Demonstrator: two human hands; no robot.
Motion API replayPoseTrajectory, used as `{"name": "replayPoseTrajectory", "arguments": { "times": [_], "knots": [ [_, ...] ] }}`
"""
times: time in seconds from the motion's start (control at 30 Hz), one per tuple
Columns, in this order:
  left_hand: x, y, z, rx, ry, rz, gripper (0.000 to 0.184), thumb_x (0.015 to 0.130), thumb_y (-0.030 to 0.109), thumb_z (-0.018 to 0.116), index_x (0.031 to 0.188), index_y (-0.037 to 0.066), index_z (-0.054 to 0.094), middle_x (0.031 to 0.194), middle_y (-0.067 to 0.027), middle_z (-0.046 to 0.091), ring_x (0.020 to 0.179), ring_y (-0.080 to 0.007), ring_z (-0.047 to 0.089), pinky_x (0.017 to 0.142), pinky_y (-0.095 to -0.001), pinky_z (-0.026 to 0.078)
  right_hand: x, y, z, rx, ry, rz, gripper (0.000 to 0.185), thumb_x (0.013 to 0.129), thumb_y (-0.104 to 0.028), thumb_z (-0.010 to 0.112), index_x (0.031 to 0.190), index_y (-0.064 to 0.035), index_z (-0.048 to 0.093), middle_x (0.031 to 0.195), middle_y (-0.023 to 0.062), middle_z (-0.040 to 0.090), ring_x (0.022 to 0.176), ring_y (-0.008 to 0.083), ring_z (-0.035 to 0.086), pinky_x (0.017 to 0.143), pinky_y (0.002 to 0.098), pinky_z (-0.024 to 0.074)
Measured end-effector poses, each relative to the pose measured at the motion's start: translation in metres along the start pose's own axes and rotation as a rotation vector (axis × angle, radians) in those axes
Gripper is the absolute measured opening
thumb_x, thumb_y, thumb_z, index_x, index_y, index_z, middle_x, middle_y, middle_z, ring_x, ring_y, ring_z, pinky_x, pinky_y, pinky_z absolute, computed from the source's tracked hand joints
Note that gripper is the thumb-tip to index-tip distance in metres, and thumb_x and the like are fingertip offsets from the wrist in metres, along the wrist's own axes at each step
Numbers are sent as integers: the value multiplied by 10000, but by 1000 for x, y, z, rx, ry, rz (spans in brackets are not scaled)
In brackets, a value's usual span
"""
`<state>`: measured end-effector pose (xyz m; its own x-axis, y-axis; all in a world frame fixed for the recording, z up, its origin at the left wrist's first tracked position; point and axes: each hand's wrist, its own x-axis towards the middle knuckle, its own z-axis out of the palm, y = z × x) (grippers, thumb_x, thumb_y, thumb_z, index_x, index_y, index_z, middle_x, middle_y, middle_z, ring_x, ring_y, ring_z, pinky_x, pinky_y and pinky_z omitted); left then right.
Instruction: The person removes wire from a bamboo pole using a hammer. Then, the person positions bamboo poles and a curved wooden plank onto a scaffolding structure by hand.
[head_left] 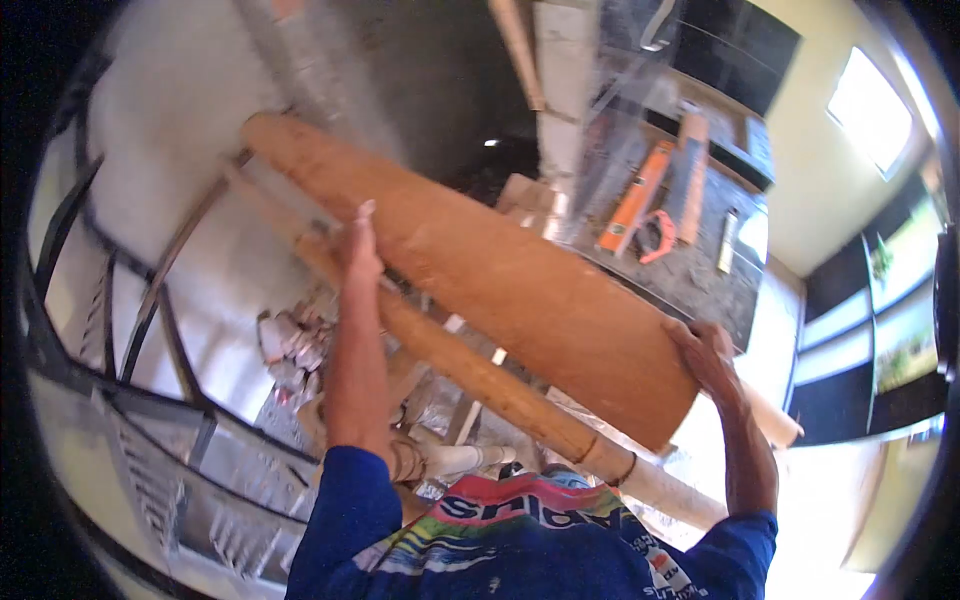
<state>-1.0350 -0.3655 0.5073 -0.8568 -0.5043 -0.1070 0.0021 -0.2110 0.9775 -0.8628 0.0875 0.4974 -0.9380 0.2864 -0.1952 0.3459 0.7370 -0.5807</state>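
Note:
A long, wide reddish-brown board (500,270) lies slantwise across the view, from the upper left to the lower right. My left hand (362,245) is against its lower edge toward the far end, fingers stretched and pointing up. At the board's near right end, my right hand (700,345) grips the corner, its fingers bent over the edge. Below the board runs a long round bamboo pole (480,385), roughly parallel to it.
On a dusty dark surface (715,285) at the upper right lie an orange level (636,196), a red tool (656,236) and a wooden piece (692,180). Metal railings (200,420) stand on the left. Rubble (290,350) lies below the poles.

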Motion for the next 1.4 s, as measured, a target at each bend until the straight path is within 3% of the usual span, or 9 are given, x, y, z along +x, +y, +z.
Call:
{"name": "replayPoseTrajectory", "arguments": {
  "times": [0.1, 0.2, 0.33, 0.57, 0.7, 0.73, 0.77, 0.87, 1.4],
  "knots": [
    [64, -44, -12, -275, -148, -203, 684, 782, 362, 678, 1302, -15, 442, 1250, -142, 540, 1074, -304, 572, 918, -465, 478, -3, 2, 2, -86, 139, -118, 563, 841, -518, 595, 669, 16, 648, 569, 139, 565, 543, 225, 542, 577, 398, 434],
    [78, -41, -16, -344, 28, -170, 582, 820, 321, 645, 1290, 30, 466, 1239, -117, 555, 1078, -298, 568, 929, -485, 465, -19, -26, -21, -23, 134, -45, 542, 838, -523, 607, 692, -5, 671, 563, 126, 591, 515, 222, 551, 551, 392, 443],
    [20, -9, 10, -487, -65, -49, 480, 845, 232, 624, 1247, 4, 494, 1218, -126, 564, 1042, -292, 584, 917, -471, 476, -19, -20, -50, -118, 301, -107, 493, 834, -454, 640, 677, 14, 654, 546, 137, 583, 476, 213, 530, 505, 378, 420],
    [2, 2, 32, -751, -130, 7, 339, 825, 81, 566, 1145, -30, 544, 1114, -142, 595, 995, -296, 600, 886, -442, 496, -19, -1, -81, -98, 247, -57, 567, 851, -451, 611, 645, 74, 548, 525, 35, 458, 542, 121, 389, 491, 374, 332],
    [-7, 12, 47, -699, -160, 105, 353, 829, 120, 582, 1157, 4, 524, 1077, -140, 593, 987, -268, 601, 868, -441, 499, -6, 37, -83, -36, 188, -137, 533, 909, -426, 549, 570, -35, 420, 535, -40, 350, 532, 81, 312, 459, 336, 238],
    [-28, 26, 55, -677, 2, 84, 302, 813, 100, 606, 1093, 7, 545, 1018, -131, 601, 910, -246, 618, 788, -401, 523, -1, 49, -84, 8, 189, -163, 530, 913, -428, 549, 569, -47, 419, 532, -42, 341, 533, 77, 310, 460, 332, 237],
    [-35, 35, 52, -561, -36, 87, 283, 799, 75, 626, 1062, 13, 542, 968, -108, 608, 820, -226, 631, 676, -356, 534, -6, 37, -88, 9, 153, -137, 546, 915, -440, 544, 575, -21, 461, 540, -27, 399, 530, 88, 334, 461, 338, 263],
    [-27, 26, 66, -695, -73, 161, 293, 796, 58, 633, 1066, 21, 526, 939, -90, 609, 763, -216, 637, 600, -330, 530, -25, 17, -93, 25, 103, -115, 569, 917, -458, 536, 586, 4, 520, 540, -3, 466, 517, 97, 358, 456, 344, 289],
    [0, -21, 52, -598, -44, 60, 247, 802, 44, 621, 1028, 24, 523, 913, -95, 609, 776, -217, 648, 545, -337, 544, 14, 62, -69, -105, 138, -186, 565, 907, -465, 545, 575, -10, 506, 510, -3, 425, 488, 109, 358, 462, 361, 309]
  ]
}}
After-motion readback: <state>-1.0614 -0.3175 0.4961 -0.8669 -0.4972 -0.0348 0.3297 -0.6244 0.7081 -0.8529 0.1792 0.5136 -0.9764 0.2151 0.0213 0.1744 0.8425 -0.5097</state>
